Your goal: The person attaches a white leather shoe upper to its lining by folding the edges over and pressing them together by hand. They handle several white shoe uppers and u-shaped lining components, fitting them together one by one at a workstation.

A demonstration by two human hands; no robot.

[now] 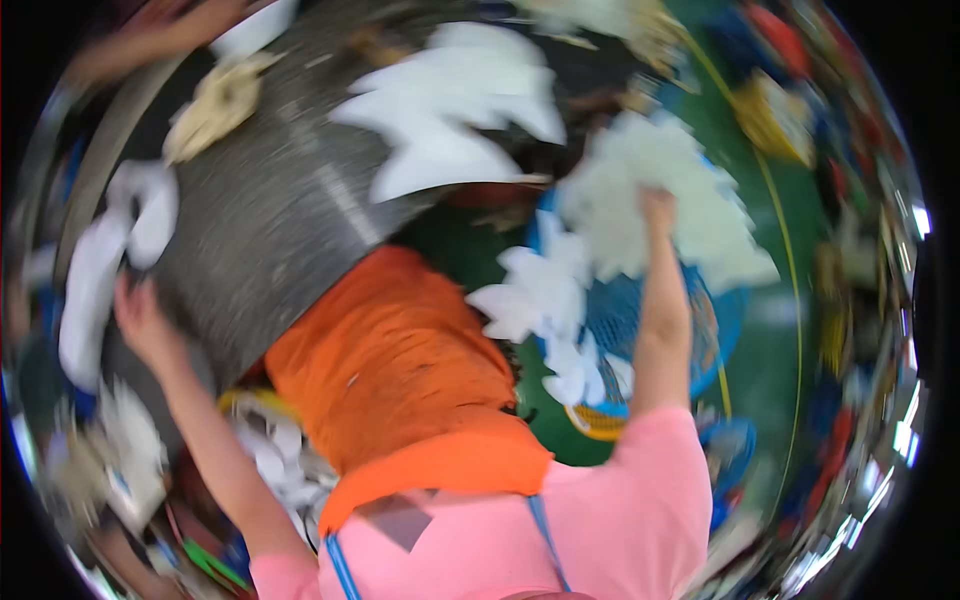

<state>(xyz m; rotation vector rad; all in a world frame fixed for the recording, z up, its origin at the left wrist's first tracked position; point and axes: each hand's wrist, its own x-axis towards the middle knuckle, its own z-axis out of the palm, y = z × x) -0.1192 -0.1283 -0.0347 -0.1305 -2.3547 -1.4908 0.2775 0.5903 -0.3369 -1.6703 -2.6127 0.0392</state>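
Note:
My right hand (658,210) is closed on a white jagged-edged sheet piece (610,165), soft and blurred, above a blue mesh basket (625,320). Smaller white spiky pieces (540,290) hang over that basket's left side. At the left edge of the dark grey table (270,225), my left hand (148,318) has its fingers apart, holding nothing I can see. It is beside a long white curved piece (90,300) and a white hooked piece (150,205). Another large white jagged piece (460,100) lies across the table's far right corner.
A cream-coloured piece (215,105) lies on the far left of the table, near another person's arm (150,45). Orange cloth (390,350) covers my lap. White scraps (275,440) fill a yellow-rimmed container at lower left. A yellow bag (775,115) stands on the green floor (770,350).

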